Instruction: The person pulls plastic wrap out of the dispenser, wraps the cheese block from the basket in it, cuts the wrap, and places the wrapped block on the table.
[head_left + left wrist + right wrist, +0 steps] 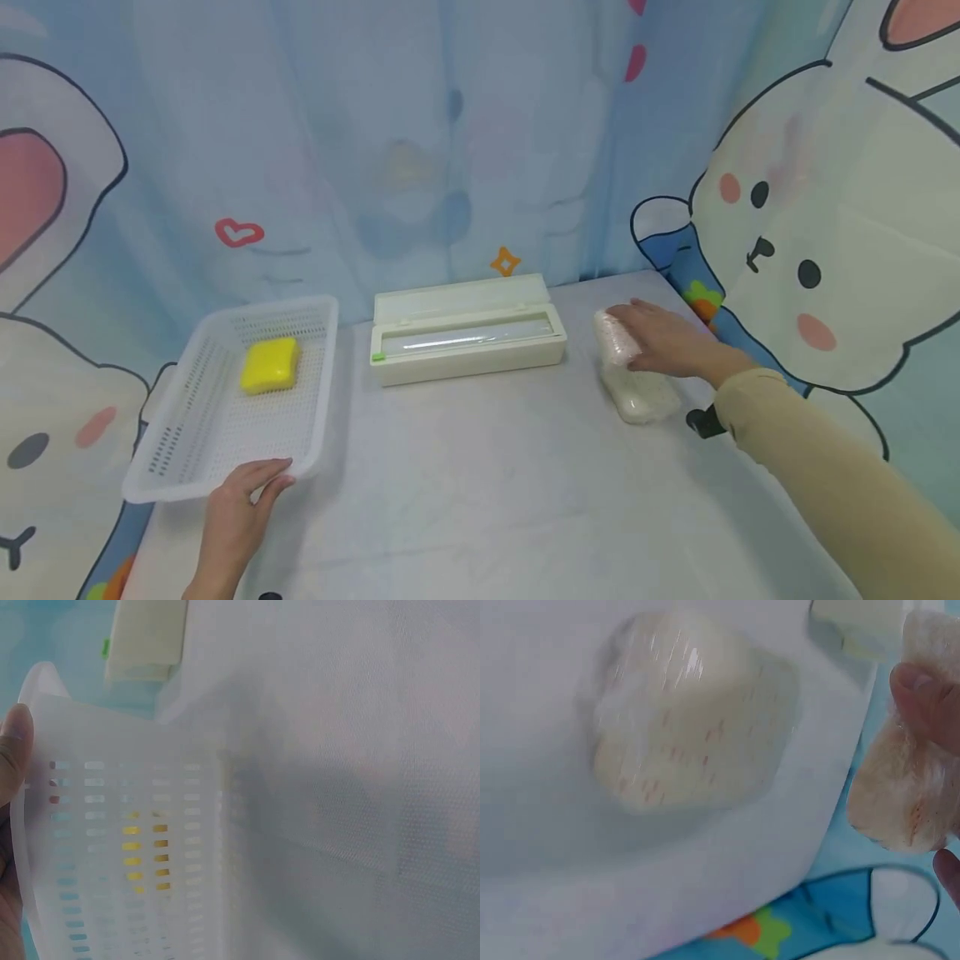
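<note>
My left hand (238,517) pinches the near rim of a white plastic basket (326,350) close to its right corner. In the left wrist view the thumb (13,746) lies against the rim, and the other fingers are partly hidden. Inside the basket rests a glossy yellow block (270,365) with rounded edges. At the right of the table, my right hand (663,337) grips a pale bundle in clear film (900,787), thumb on one side and fingers on the other. A second pale film-wrapped bundle (694,727) lies on the table just below it.
A cream cling film dispenser (468,367) stands at the back middle, lid raised, with a roll of film inside. A small black object (705,422) is by the right sleeve. Cartoon-printed curtains (420,125) hang behind and beside the white table (480,492).
</note>
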`<state>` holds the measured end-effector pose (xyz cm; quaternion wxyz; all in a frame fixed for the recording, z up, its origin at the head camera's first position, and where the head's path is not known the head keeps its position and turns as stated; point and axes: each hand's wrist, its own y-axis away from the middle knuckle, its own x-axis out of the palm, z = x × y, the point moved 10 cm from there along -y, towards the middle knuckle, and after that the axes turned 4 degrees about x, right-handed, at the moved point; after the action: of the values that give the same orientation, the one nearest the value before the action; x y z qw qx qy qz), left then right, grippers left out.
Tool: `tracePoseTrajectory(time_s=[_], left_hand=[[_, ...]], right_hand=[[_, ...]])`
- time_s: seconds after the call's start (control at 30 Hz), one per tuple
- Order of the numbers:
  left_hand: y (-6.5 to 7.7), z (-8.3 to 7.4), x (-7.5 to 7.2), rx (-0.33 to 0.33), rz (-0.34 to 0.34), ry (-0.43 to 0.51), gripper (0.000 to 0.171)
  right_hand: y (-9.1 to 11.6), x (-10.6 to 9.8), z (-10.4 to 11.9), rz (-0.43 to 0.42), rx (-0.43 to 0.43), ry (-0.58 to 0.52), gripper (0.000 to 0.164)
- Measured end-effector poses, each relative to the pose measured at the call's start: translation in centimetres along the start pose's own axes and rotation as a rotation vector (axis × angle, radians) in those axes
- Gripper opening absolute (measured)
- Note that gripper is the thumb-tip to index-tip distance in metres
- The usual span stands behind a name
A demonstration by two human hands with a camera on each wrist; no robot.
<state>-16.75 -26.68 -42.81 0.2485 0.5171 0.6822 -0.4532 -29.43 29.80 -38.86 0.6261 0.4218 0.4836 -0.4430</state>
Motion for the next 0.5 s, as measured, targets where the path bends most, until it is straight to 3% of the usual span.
tracePoseTrajectory(time_s=[0.27, 0.5], left_hand=[[-0.2, -0.2, -0.2, 0.005, -0.01, -0.007, 0.026], [0.1, -0.1, -0.2, 0.009, -0.02, -0.008, 0.026]], right_hand=[[1.3, 0.0, -6.7, 0.031, 0.112, -0.016, 0.085], [2.4, 2.9, -10.5, 0.073, 0.157, -0.06, 0.079]])
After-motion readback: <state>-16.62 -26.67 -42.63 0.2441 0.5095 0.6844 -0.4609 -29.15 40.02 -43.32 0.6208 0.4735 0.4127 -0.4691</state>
